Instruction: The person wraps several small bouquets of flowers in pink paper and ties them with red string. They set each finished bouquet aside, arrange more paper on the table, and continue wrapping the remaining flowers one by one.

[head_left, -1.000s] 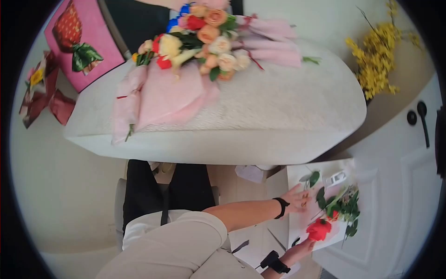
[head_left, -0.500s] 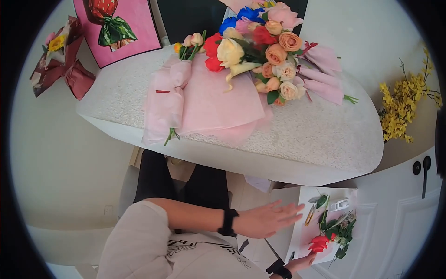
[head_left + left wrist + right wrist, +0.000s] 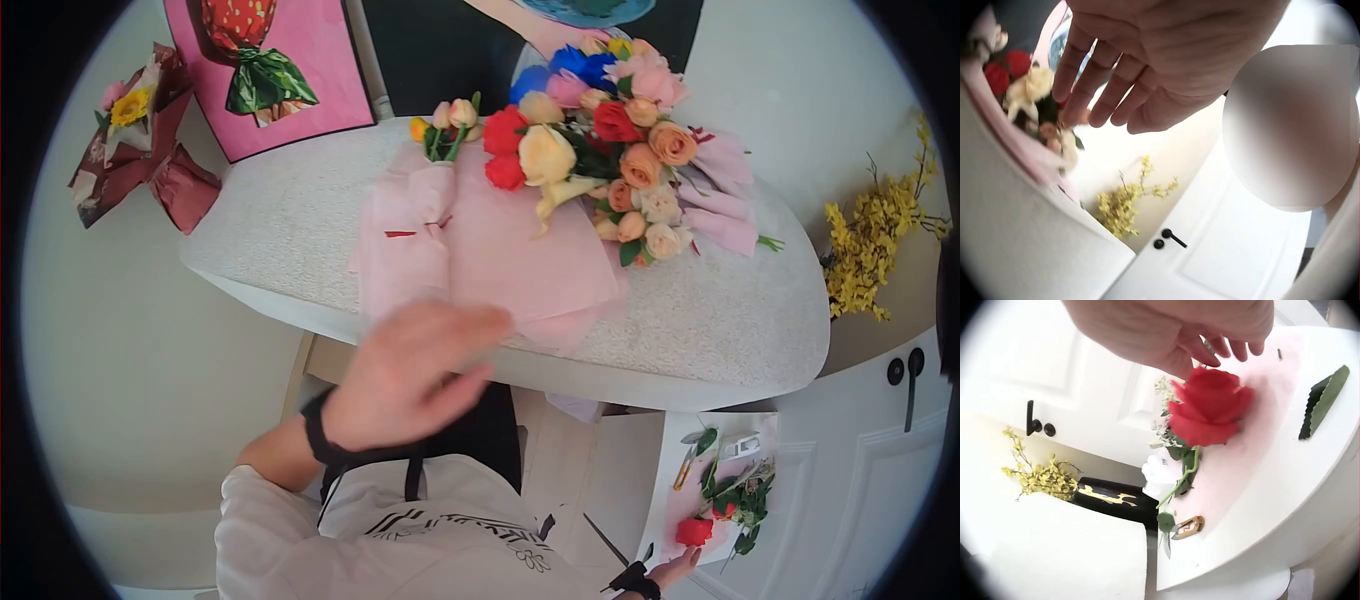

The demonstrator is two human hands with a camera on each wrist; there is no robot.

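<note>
In the head view my left hand (image 3: pixel 415 375) is in the air before the near edge of the large white table (image 3: pixel 700 350), holding nothing. Its fingers (image 3: pixel 1107 81) hang loosely extended in the left wrist view. Pink wrapping paper (image 3: pixel 530 265) lies beyond it. Over at the side table, my right hand (image 3: pixel 675 570) is beside a red rose (image 3: pixel 694 531). In the right wrist view the right hand (image 3: pixel 1179 331) has loosely bent fingers at the rose (image 3: pixel 1210 406); whether they touch it I cannot tell. The rose's green stem (image 3: pixel 1185 478) points away from the hand.
Bouquets with orange roses (image 3: pixel 640 165) and a wrapped tulip bundle (image 3: pixel 430 200) lie on the large table. On the side table (image 3: pixel 1260 506) are an orange-handled cutter (image 3: pixel 1190 527), a white device (image 3: pixel 742 446) and green foliage (image 3: pixel 750 500). Yellow flowers (image 3: pixel 870 250) stand by the door.
My left hand has moved away from the side table, leftward to the large table's near edge. The right hand stays by the red rose. The head view has shifted.
</note>
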